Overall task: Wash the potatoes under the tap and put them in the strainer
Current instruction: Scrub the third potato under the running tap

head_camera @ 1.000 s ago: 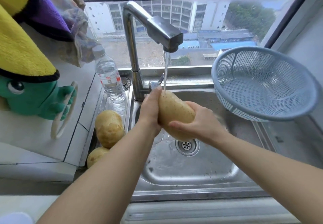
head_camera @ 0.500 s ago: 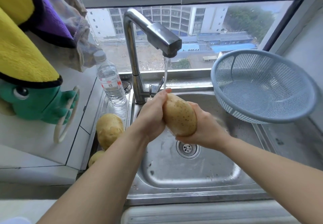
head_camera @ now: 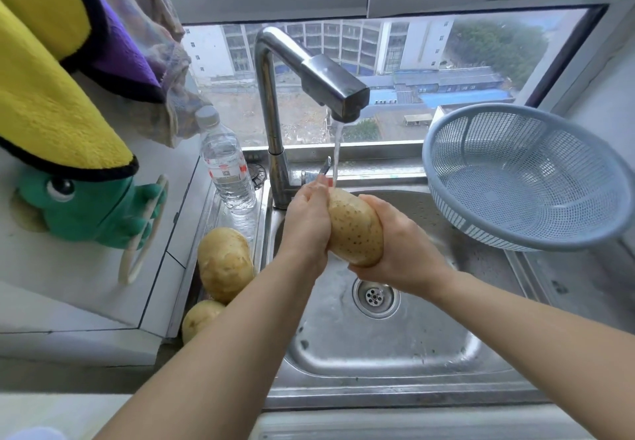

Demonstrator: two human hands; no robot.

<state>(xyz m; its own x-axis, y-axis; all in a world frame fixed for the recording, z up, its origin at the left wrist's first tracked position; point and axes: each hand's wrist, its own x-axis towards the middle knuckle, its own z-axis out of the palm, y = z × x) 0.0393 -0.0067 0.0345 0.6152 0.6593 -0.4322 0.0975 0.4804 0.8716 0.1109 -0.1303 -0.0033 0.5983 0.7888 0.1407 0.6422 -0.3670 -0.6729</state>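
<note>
1. The steel sink [head_camera: 395, 364] fills the middle of the view, its drain [head_camera: 375, 297] near the centre of the basin and its back edge running under the window.
2. The yellow towel [head_camera: 44, 102] hangs at the far left, with a purple cloth [head_camera: 127, 58] behind it.
3. The blue strainer [head_camera: 529, 178] sits tilted at the sink's back right corner, its rim leaning toward the basin; nothing lies in it.
4. The tap [head_camera: 309, 82] rises from the back edge of the sink and bends forward, and a thin stream of water [head_camera: 337, 151] falls from its spout.
5. A green plush toy [head_camera: 86, 209] hangs on the left wall below the towel.
6. The left hand [head_camera: 307, 223] wraps around the left side of the held potato, fingers closed on it.
7. The right hand [head_camera: 395, 250] cups the same potato from the right and below, also gripping it.
8. The held potato [head_camera: 355, 226] is above the basin, its upper end right under the stream, tilted with the top leaning back toward the tap.
9. A clear water bottle [head_camera: 226, 171] stands upright at the sink's back left corner.
10. A second potato [head_camera: 225, 264] lies on the left ledge of the sink, just in front of the bottle.
11. A third potato [head_camera: 199, 319] lies nearer along that ledge, touching the second and partly hidden by the left forearm.
</note>
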